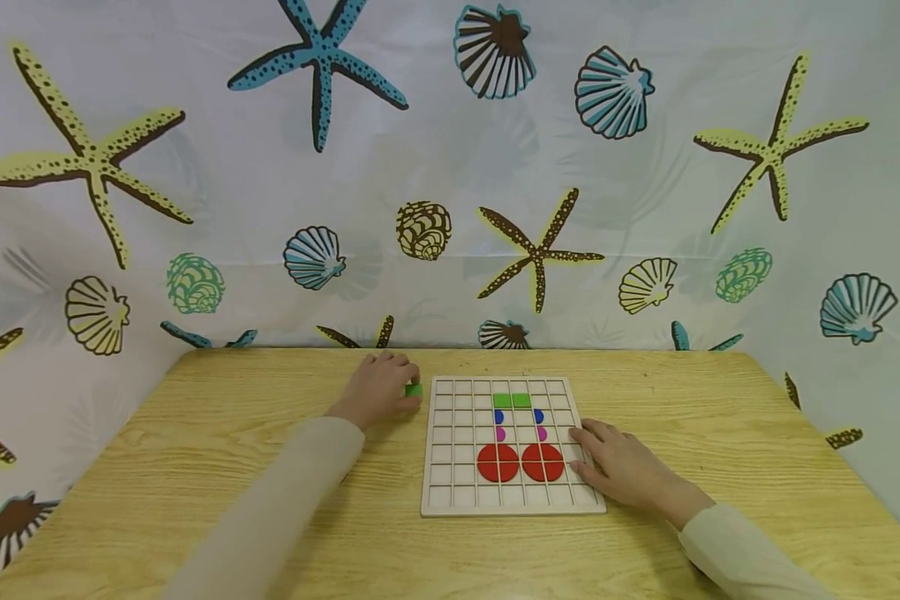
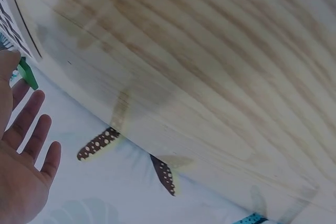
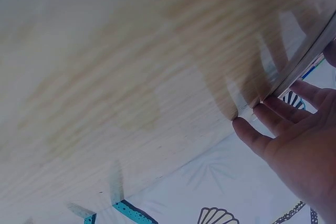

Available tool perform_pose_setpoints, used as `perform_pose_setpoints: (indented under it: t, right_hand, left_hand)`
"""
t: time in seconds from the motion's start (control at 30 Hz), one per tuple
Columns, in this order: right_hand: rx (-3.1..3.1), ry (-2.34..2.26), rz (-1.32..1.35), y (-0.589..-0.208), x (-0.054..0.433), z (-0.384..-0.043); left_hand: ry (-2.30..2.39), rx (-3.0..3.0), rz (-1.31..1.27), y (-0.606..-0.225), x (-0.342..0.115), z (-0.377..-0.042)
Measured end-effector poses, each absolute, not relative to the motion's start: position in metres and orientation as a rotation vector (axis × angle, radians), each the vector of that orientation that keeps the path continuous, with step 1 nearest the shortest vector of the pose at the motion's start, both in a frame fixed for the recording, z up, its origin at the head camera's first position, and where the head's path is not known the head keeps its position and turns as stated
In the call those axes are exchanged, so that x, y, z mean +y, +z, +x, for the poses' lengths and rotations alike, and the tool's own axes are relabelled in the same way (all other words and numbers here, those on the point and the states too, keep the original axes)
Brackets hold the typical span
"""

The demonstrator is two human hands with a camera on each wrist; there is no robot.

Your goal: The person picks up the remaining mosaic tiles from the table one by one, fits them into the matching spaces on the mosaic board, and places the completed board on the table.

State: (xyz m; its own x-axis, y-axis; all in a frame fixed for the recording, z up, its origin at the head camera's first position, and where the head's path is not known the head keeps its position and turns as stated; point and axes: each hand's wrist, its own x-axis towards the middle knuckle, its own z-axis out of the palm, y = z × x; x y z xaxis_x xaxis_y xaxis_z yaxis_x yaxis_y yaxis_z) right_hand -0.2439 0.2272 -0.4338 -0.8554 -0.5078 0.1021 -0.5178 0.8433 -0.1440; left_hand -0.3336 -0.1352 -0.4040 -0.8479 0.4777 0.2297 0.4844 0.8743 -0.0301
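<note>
My left hand (image 1: 377, 390) pinches a small green tile (image 1: 414, 390) between thumb and finger, just left of the gridded board. In the left wrist view the green tile (image 2: 27, 74) shows at the fingertips, and the other fingers are spread. My right hand (image 1: 630, 467) rests its fingers and thumb on the right edge of the white gridded board (image 1: 450, 498). On the board lie two green squares (image 1: 502, 400), two blue half-rounds (image 1: 538, 416), two magenta half-rounds (image 1: 542, 434) and two red discs (image 1: 498, 463) made of pieces. The right wrist view shows fingertips along the board's edge (image 3: 307, 56).
A wooden table (image 1: 375, 533) carries the board. Behind it and at both sides hangs a white cloth (image 1: 435, 133) printed with starfish and shells.
</note>
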Motion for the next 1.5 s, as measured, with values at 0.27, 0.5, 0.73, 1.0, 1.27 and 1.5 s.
perform_pose_setpoints:
  t: [0.27,0.5,0.73,1.0,1.27,1.5]
  right_hand:
    - [-2.954,0.256,0.827,-0.433,0.227,-0.243]
    - [-2.962,0.250,0.821,-0.433,0.227,-0.244]
    - [-2.964,0.259,0.822,-0.433,0.227,-0.244]
    - [-2.965,0.268,0.822,-0.433,0.227,-0.244]
    - [-2.974,0.272,0.826,-0.432,0.227,-0.244]
    - [-2.970,0.260,0.823,-0.432,0.227,-0.244]
  left_hand:
    - [-0.049,-2.824,-0.806,-0.401,-0.111,-0.330]
    - [-0.067,-2.834,-0.842,-0.402,-0.091,-0.325]
    - [-0.056,-2.861,-0.863,-0.405,-0.067,-0.323]
    - [-0.077,-2.831,-0.898,-0.406,-0.042,-0.323]
    - [-0.090,-2.836,-0.916,-0.406,-0.020,-0.323]
    - [-0.050,-2.833,-0.902,-0.404,-0.004,-0.325]
